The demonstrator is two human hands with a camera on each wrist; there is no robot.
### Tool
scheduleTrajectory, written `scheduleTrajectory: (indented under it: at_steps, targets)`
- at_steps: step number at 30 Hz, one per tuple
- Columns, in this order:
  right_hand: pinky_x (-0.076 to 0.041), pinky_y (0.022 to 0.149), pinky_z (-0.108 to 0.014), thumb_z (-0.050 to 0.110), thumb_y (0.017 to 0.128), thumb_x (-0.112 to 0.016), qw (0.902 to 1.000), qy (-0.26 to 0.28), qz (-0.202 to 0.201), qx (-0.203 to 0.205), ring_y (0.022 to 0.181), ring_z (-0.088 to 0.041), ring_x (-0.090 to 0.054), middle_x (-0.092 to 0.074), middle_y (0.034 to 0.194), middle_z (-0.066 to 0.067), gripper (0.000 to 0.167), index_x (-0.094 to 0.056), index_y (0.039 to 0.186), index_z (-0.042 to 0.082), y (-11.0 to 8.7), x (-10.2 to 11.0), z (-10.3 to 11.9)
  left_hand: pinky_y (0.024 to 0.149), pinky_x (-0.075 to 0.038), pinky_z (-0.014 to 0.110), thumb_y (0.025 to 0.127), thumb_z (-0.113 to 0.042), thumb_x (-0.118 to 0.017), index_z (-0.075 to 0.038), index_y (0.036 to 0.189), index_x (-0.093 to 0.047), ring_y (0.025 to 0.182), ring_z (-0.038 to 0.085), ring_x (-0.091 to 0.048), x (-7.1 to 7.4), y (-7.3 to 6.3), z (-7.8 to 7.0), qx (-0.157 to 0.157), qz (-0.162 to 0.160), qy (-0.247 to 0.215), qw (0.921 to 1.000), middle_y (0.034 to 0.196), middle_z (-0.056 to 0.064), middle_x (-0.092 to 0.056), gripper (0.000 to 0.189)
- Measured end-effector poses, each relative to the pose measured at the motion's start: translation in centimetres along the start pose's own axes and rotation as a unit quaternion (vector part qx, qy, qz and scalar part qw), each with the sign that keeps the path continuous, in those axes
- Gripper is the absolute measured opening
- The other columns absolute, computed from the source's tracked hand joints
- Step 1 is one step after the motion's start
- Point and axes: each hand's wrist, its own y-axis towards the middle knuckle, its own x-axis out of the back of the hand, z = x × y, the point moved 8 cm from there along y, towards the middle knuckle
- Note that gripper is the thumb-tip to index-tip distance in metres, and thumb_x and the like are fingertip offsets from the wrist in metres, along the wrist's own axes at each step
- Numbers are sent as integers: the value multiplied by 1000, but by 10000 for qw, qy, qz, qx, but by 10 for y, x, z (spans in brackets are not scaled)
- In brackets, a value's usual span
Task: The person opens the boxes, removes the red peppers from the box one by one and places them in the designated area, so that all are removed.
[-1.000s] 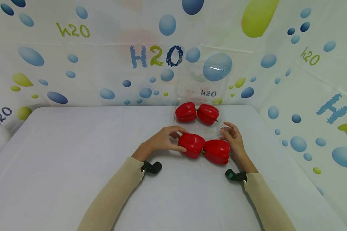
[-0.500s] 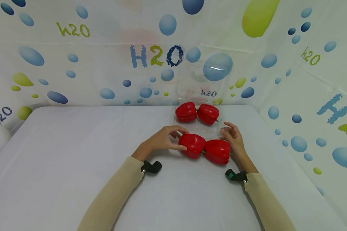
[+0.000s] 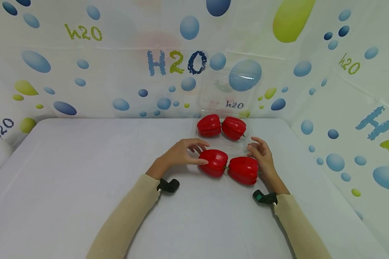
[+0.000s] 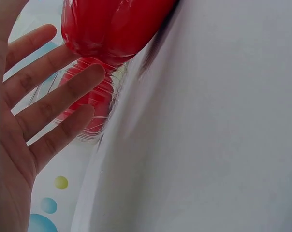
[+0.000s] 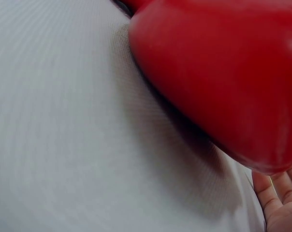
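Two red bell peppers lie side by side on the white table, a left one [image 3: 214,163] and a right one [image 3: 243,171]. At the left pepper is my left hand [image 3: 179,153], its thumb tip overlapping the skin. In the left wrist view, that hand's fingers [image 4: 64,96] are straight and spread, close by the pepper [image 4: 112,24]. My right hand [image 3: 262,156] is beside the right pepper, fingertips at the front right corner of a clear plastic container [image 3: 225,144]. In the right wrist view, the pepper [image 5: 223,72] hides part of its fingers.
Two more red peppers, one left [image 3: 209,126] and one right [image 3: 234,128], sit inside the container. Its transparent lid [image 3: 230,90] stands raised against the patterned backdrop. The white tabletop [image 3: 100,162] extends to the left and in front.
My left hand has shifted slightly left, and the left front pepper has moved a little left with it, widening the gap to the right pepper. My right hand has stayed put.
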Motion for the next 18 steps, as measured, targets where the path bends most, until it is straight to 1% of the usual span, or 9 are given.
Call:
scheduleTrajectory:
  at_steps: [7, 11, 18]
  targets:
    - [-55, 76, -17, 17, 99, -55, 10000, 17, 0, -23, 85, -10, -58, -52, 122, -11, 53, -34, 147, 8, -1, 0, 0, 85, -55, 38, 79, -30, -80, -13, 124, -65, 97, 18, -65, 2, 0, -3, -76, -52, 7, 10000, 111, -2, -69, 51]
    - [-55, 76, -17, 18, 99, -55, 10000, 30, -2, -53, 85, -10, -58, -51, 123, -12, 52, -34, 146, 8, -1, 0, 0, 84, -55, 37, 79, -29, -80, -15, 121, -67, 95, 18, -65, 4, 0, -3, -47, -138, 0, 9999, 109, -2, -69, 46]
    - [-55, 75, -17, 17, 99, -55, 10000, 61, 7, -33, 84, -10, -58, -50, 124, -13, 52, -34, 146, 8, 0, 0, 0, 75, -56, 29, 80, -29, -78, -11, 118, -68, 81, 14, -66, 10, -1, -2, -54, -356, 144, 9992, 104, 1, -69, 43]
